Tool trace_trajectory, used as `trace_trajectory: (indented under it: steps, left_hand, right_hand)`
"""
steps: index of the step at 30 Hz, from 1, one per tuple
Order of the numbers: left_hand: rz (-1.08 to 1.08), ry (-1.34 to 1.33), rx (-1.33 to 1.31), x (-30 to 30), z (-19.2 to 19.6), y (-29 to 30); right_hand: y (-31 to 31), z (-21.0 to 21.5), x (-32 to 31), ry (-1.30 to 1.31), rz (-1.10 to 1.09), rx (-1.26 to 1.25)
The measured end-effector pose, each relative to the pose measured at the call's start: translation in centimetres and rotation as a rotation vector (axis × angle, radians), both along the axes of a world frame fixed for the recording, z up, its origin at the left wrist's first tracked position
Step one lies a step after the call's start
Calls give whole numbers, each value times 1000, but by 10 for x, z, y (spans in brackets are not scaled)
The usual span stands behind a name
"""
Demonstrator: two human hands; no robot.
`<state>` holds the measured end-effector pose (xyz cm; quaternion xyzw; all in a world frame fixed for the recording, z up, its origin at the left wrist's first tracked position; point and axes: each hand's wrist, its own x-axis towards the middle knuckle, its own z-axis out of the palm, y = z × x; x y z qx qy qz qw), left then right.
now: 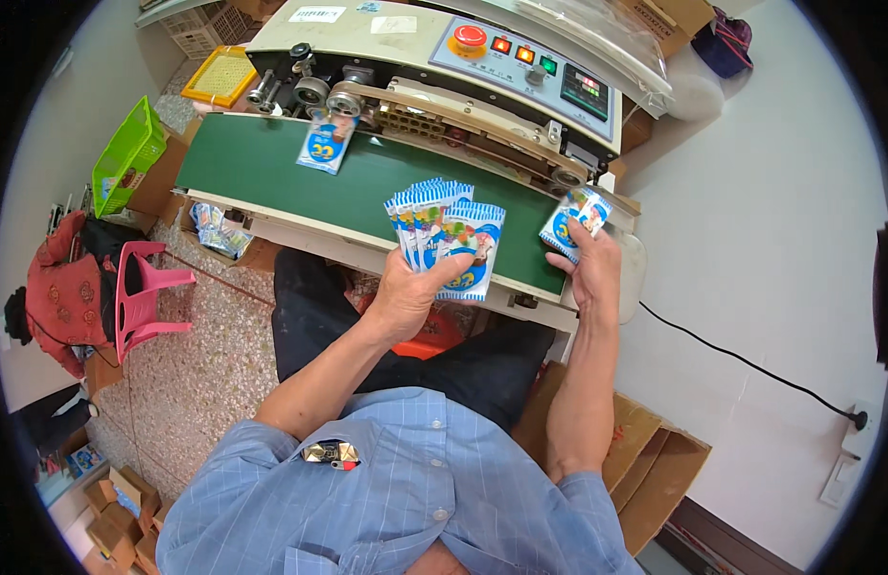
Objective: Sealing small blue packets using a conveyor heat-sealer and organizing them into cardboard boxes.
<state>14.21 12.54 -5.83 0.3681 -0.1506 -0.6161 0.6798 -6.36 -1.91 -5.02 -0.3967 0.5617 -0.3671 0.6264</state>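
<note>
While the left hand (pixel 405 302) grips a fanned bunch of blue-and-white packets (pixel 430 213), its thumb laid across the foremost one, the right hand (pixel 595 266) grasps another blue-and-white packet (pixel 561 222) at its fingertips, near the right end of the green conveyor belt (pixel 242 168). The fanned bunch rises from the left hand's fingers, over the belt's near edge. Well apart from both hands, a separate packet (pixel 321 149) lies on the belt, beside the metal rollers (pixel 344 102) of the band sealing machine (pixel 386 48).
</note>
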Motion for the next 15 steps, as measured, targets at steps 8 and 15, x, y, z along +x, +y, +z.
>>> trace_trajectory:
  steps: [8, 15]
  left_hand:
    - [85, -20, 45, 4, -1, -9]
    - [-15, 56, 58, 0, 6, -5]
  right_hand:
    - [12, 8, 50, 82, 103, -27]
    - [78, 6, 52, -302, 227, -117]
